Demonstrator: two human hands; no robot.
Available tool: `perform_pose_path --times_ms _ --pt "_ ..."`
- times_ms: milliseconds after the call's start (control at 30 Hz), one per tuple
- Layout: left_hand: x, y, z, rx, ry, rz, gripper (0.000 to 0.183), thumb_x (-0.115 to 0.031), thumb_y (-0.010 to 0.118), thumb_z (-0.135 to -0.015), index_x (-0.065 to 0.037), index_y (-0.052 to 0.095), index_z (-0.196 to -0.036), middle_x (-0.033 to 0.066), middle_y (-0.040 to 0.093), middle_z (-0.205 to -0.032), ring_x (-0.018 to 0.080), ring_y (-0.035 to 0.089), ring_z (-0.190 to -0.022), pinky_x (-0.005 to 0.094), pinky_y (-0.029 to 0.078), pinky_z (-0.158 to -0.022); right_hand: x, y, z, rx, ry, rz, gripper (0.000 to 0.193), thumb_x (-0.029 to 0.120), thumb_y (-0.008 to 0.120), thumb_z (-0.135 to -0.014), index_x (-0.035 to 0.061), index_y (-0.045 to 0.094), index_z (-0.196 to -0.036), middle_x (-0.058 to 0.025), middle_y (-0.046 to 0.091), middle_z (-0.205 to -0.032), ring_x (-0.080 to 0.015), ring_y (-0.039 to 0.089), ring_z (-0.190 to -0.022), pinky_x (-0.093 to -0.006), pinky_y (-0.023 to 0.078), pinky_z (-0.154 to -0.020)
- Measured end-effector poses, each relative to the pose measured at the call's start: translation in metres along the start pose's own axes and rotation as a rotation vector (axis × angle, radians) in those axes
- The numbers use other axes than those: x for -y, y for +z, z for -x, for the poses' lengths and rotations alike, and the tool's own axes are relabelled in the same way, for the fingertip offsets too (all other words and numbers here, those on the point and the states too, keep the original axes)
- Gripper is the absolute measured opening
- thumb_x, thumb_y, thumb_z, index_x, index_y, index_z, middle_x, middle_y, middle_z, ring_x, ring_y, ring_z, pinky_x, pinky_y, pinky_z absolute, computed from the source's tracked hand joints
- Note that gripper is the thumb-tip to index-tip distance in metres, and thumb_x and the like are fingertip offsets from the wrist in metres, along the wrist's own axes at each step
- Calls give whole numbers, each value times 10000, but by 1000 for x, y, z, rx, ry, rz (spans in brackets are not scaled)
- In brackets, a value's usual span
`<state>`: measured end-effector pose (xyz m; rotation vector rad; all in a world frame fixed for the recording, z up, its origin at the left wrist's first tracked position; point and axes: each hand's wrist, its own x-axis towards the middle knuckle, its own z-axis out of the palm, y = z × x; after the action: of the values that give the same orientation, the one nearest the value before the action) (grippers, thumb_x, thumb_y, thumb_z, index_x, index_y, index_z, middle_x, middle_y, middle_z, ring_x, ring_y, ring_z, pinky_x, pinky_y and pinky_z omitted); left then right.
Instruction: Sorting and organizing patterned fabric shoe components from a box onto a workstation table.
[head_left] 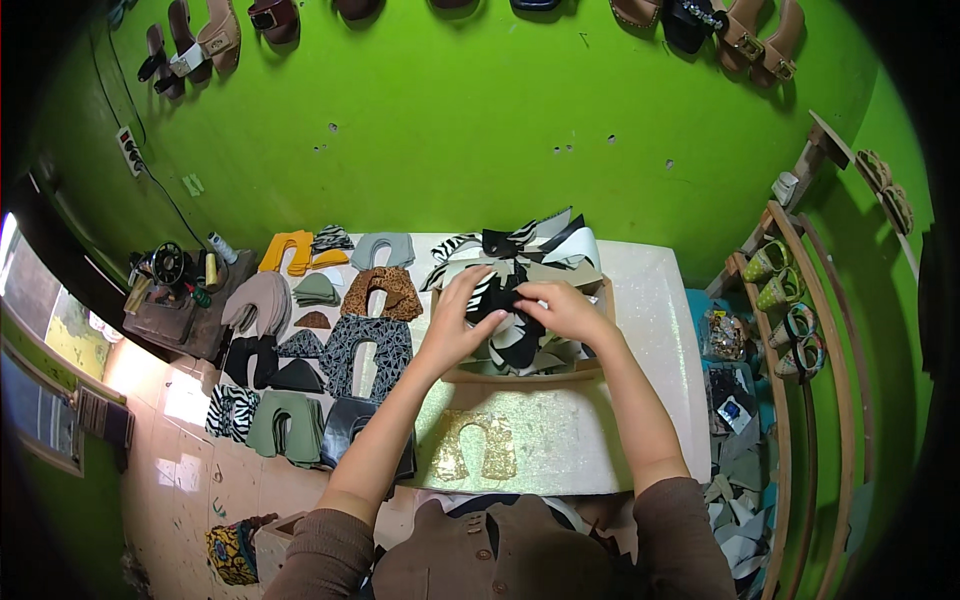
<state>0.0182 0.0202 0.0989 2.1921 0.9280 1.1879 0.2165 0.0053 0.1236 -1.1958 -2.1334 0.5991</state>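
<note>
Both hands are over a cardboard box [540, 377] heaped with scraps of shoe-upper material. At the box's left side my left hand [458, 322] curves over the pile, fingers and thumb apart, next to a zebra-print scrap [479, 292]. My right hand [562, 308] has its thumb and fingertips together on a black piece [517, 343] at the middle of the heap; the fingertips partly cover the piece's upper end. On the table in front of the box lies a gold glittery arch-shaped piece [449, 450].
Stacks of cut pieces fill the table's left, including leopard print [368, 293], green [275, 425] and yellow [287, 252]. A sewing machine [168, 275] stands at far left. On the right are a wooden rack [800, 380] with sandals [778, 292] and floor scraps [738, 515].
</note>
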Motion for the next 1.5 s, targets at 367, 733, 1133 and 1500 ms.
perform_pose_path --times_ms 367,733,1133,1500 --pt "1 -3 5 355 -295 46 294 -251 648 -789 33 595 -841 110 566 -632 112 524 -586 284 427 -554 -1 -1 13 191 188 -133 234 228 565 -828 36 598 -959 -118 636 -806 -224 595 -725 -311 444 -662" --pt "34 -5 33 166 -439 251 248 -215 650 -799 10 588 -887 42 595 -740 86 508 -641 252 423 -584 -40 4 36 49 468 -835 196 172 579 -851 -21 614 -855 -53 626 -717 -91 566 -603 -227 475 -596" --pt "42 25 50 99 -853 1172 225 -71 505 -841 -10 410 -1036 202 599 -985 266 617 -890 362 505 -797 -43 32 31 46 479 -691 225 251 553 -875 31 597 -859 42 517 -613 -43 452 -512 -197 382 -475" --pt "58 19 38 -1 -921 922 242 -259 423 -935 -29 485 -896 52 555 -720 163 587 -653 280 487 -623 -96 57 20 -173 542 39 385 363 600 -775 13 619 -934 -160 617 -817 -320 590 -749 -377 461 -682"
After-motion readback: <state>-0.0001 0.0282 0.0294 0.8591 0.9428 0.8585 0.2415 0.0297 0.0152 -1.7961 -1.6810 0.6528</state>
